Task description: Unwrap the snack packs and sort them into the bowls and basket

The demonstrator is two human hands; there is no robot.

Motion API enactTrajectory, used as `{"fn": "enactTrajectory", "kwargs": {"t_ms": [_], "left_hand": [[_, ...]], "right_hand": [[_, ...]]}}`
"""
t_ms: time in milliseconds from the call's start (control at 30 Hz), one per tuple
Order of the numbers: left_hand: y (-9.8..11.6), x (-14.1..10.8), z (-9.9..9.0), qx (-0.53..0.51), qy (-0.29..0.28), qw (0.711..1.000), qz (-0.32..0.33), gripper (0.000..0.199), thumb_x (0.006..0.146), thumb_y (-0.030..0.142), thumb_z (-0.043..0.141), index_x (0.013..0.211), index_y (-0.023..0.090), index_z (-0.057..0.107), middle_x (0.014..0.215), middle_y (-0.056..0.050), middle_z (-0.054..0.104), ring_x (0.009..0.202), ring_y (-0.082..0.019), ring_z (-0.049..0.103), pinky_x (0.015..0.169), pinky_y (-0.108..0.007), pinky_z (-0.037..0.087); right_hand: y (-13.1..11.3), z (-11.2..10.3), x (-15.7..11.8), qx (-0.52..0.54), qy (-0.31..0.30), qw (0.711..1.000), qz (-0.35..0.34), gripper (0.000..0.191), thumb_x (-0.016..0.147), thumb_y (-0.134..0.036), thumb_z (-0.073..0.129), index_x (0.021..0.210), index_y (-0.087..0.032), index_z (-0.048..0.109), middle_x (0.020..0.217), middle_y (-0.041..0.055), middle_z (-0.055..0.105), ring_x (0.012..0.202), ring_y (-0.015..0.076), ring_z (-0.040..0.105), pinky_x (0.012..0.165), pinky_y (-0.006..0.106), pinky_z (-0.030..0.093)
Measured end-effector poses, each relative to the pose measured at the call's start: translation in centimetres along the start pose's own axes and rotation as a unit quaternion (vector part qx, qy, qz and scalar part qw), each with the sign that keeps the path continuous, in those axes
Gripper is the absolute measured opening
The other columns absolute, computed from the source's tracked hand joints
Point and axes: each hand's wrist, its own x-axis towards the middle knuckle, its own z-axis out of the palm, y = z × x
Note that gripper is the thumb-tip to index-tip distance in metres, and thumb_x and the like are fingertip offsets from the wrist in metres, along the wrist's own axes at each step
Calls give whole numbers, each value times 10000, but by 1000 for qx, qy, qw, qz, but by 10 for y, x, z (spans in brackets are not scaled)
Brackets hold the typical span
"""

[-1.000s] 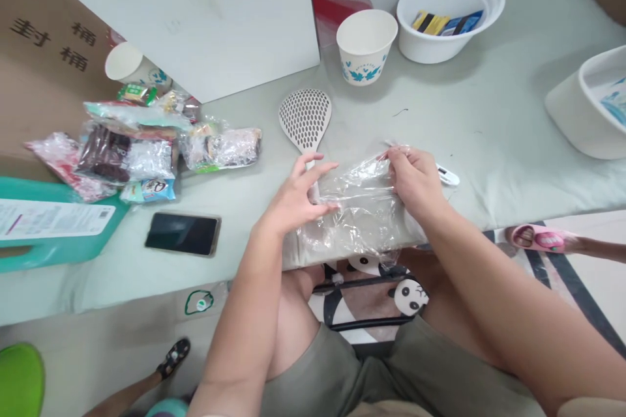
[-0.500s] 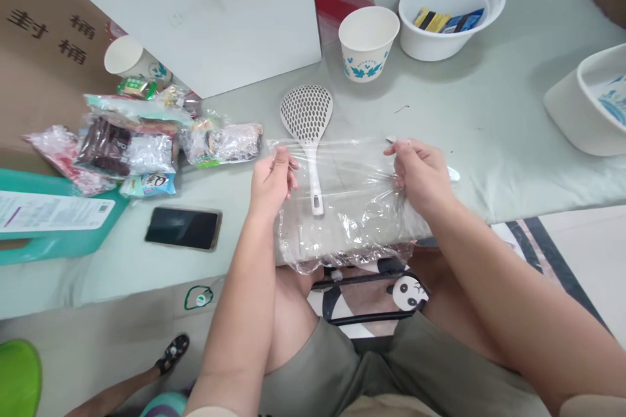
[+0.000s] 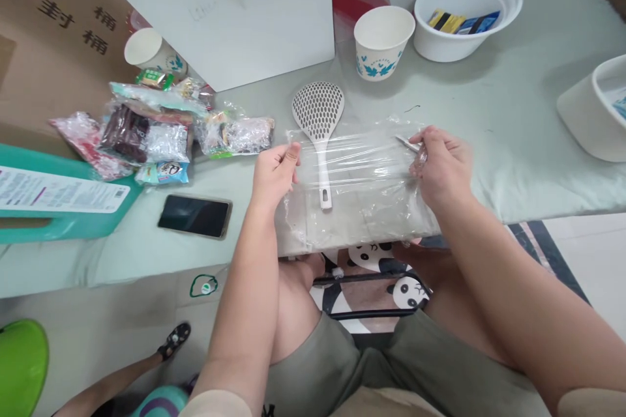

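A clear plastic bag is stretched taut between my hands, low over the table. My left hand is closed, thumb against fingers, on the bag's left edge. On the right side, my right hand is closed on gathered plastic. A thin pointed tool, like a small blade, sticks out from those right fingers; its other end is hidden by the hand. Behind the transparent plastic lies a white slotted skimmer, its round perforated head pointing away from me and its handle toward me.
Packaged snacks, a black phone and a teal jug are at left. A paper cup, a white bowl holding sachets and a white container stand behind and right. A white box borders the back.
My right hand has moved outward to the right, drawing the plastic tighter and wider. More of the pointed tool shows now. The whole view has shifted slightly.
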Motion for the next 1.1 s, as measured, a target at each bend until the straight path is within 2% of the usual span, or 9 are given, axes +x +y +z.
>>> {"fn": "enactTrajectory", "kwargs": {"t_ms": [367, 500, 567, 633, 700, 767, 900, 1000, 1100], "left_hand": [[5, -8, -14, -29, 63, 998, -12, 433, 800, 446, 795, 541, 188, 563, 400, 54, 475, 306, -48, 357, 319, -197, 228], [5, -12, -6, -163, 104, 981, -29, 449, 806, 540, 778, 619, 201, 551, 486, 56, 489, 415, -60, 466, 409, -177, 378], [7, -18, -1, -245, 26, 966, -76, 465, 777, 639, 770, 751, 199, 621, 662, 8, 639, 601, -102, 644, 547, -200, 522], [11, -25, 2, -262, -96, 951, -133, 539, 689, 660, 833, 871, 181, 665, 856, -55, 734, 766, -160, 732, 634, -245, 584], [16, -30, 3, -227, -159, 946, -169, 541, 605, 572, 918, 838, 162, 654, 815, -55, 737, 682, -146, 721, 563, -216, 544], [20, -31, 4, -198, -136, 955, -173, 456, 625, 466, 925, 774, 167, 614, 660, 0, 679, 519, -89, 638, 456, -171, 440], [21, -26, 7, -203, -17, 970, -135, 290, 801, 408, 768, 800, 209, 557, 553, 59, 600, 390, -61, 534, 363, -166, 308], [16, -22, 12, -186, 2, 974, -129, 245, 835, 383, 713, 806, 218, 536, 560, 61, 606, 338, -49, 447, 340, -183, 274], [8, -16, 16, -167, 18, 978, -127, 193, 842, 329, 690, 789, 214, 546, 517, 71, 553, 324, -42, 353, 335, -195, 248]], "right_hand": [[-17, -10, -9, 36, 16, 999, -14, 426, 816, -574, 755, 651, -204, 623, 550, -75, 418, 351, 34, 286, 367, 242, 249], [-18, -17, -9, 57, 46, 997, 13, 369, 898, -475, 675, 664, -204, 586, 539, -87, 364, 352, 37, 265, 363, 230, 253], [-19, -18, -10, 64, 55, 996, 38, 326, 946, -382, 604, 673, -208, 558, 528, -90, 323, 365, 46, 247, 364, 225, 264], [-21, -18, -10, 67, 64, 994, 49, 307, 965, -307, 547, 674, -212, 536, 522, -87, 292, 381, 56, 240, 368, 222, 269], [-24, -17, -10, 76, 70, 993, 61, 294, 969, -292, 523, 685, -218, 524, 530, -82, 288, 395, 63, 250, 382, 225, 279], [-27, -17, -11, 100, 50, 989, 95, 270, 979, -355, 509, 742, -227, 530, 564, -69, 356, 418, 72, 346, 409, 233, 325], [-36, -19, -17, 105, -66, 970, 211, 280, 958, -523, 561, 921, -246, 554, 759, -3, 634, 546, 119, 595, 460, 261, 448], [-40, -20, -24, 5, -134, 957, 259, 209, 875, -394, 730, 893, -232, 598, 739, -3, 664, 512, 104, 574, 438, 231, 436], [-39, -21, -24, -64, -153, 961, 222, 210, 830, -243, 770, 740, -200, 585, 627, -37, 578, 462, 63, 506, 419, 192, 382]]}}
